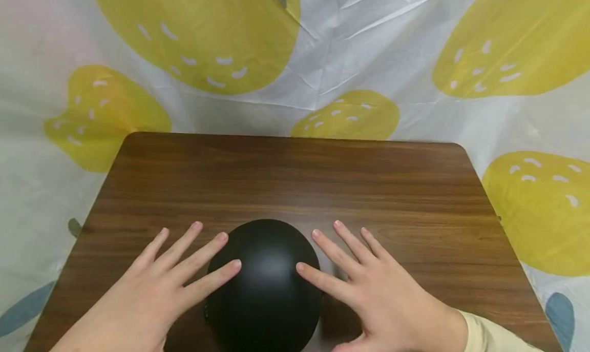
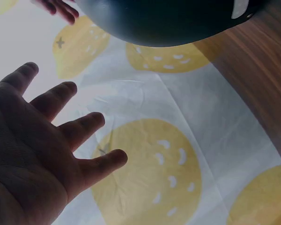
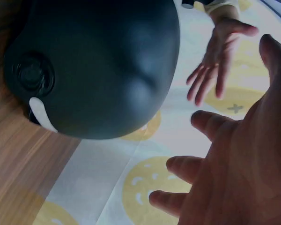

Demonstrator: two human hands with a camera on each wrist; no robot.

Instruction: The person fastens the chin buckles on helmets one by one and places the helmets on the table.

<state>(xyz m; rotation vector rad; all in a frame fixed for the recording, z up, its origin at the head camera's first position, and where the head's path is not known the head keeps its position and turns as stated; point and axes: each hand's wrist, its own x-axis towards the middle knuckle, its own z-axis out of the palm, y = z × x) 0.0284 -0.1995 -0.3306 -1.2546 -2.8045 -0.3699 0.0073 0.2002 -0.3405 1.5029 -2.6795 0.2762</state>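
A smooth black helmet (image 1: pixel 265 285) stands on the wooden table near its front edge, dome upward. In the right wrist view the helmet (image 3: pixel 98 70) shows a round fitting on its side and a white strip at its lower edge. My left hand (image 1: pixel 161 285) is at its left with fingers straight and spread. On the other side, my right hand (image 1: pixel 382 295) is spread in the same way. From the head, index fingers and thumbs overlap the dome's outline, but both wrist views show a gap between hands and helmet. Neither hand holds anything.
The brown wood-grain table (image 1: pixel 295 178) has rounded far corners. Behind and around it hangs a white cloth (image 1: pixel 359 49) printed with large yellow fruit. A pale yellow sleeve (image 1: pixel 488 334) covers my right wrist.
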